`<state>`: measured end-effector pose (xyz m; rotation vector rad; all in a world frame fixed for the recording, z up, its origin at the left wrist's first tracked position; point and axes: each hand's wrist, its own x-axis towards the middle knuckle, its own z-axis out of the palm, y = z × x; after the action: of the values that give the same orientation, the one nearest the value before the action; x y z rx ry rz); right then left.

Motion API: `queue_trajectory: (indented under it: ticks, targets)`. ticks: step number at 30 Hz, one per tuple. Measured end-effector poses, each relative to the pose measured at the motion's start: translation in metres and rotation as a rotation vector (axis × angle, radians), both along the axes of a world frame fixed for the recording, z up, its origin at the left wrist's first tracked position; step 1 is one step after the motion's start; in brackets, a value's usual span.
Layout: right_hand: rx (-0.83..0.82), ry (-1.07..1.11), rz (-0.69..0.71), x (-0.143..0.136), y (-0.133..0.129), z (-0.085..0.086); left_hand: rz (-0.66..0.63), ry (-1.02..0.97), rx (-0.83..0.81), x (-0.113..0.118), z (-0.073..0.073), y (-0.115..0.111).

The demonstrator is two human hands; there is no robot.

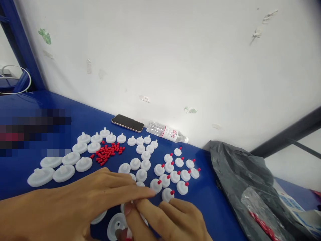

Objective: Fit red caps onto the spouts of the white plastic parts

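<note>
My left hand (100,192) reaches in from the left, its index finger stretched over my right hand (173,219). Their fingertips meet at the lower middle. White plastic shows between the thumb and index finger of my right hand, apparently a stemmed white disc, mostly covered by the fingers. What the left fingers pinch is hidden. Just below lies a white disc (116,225) with a small central hole, partly covered. Several bare stemmed discs (141,175) stand beyond my hands. Short red caps (110,151) lie in a pile. To the right, several discs (182,187) carry red caps on their stems.
A phone (127,123) and a lying clear bottle (167,131) rest against the white wall (160,60). At the right, a dark plastic bag (225,167) bears a clear bag of red pieces (263,224). The table (82,115) is blue.
</note>
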<state>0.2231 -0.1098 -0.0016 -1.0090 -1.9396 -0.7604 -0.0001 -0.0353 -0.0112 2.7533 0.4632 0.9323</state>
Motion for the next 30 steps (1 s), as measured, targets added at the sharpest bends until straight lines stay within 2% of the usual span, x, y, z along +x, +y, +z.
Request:
queue_trajectory:
  ticks: [3, 5, 10, 14, 19, 24, 30]
  targets:
    - [-0.021, -0.016, 0.045, 0.021, 0.006, 0.01, 0.198, -0.002, 0.011, 0.0, 0.0, 0.001]
    - [-0.123, -0.023, 0.073, 0.037, 0.012, 0.016, 0.241, -0.021, 0.005, 0.003, 0.005, 0.006]
    - [-0.355, 0.18, -0.058, 0.062, 0.022, 0.021, 0.208, -0.098, 0.032, 0.012, 0.016, 0.015]
    - [-0.532, 0.168, 0.028, 0.061, 0.02, 0.024, 0.177, -0.15, 0.088, 0.014, 0.023, 0.011]
    - [-0.761, 0.079, 0.095, 0.06, 0.017, 0.027, 0.121, -0.089, 0.136, 0.013, 0.03, 0.009]
    - [-0.848, 0.018, 0.104, 0.063, 0.021, 0.02, 0.129, -0.082, 0.118, 0.012, 0.028, 0.009]
    - [-0.863, 0.015, 0.126, 0.062, 0.025, 0.016, 0.114, -0.071, 0.134, 0.012, 0.026, 0.012]
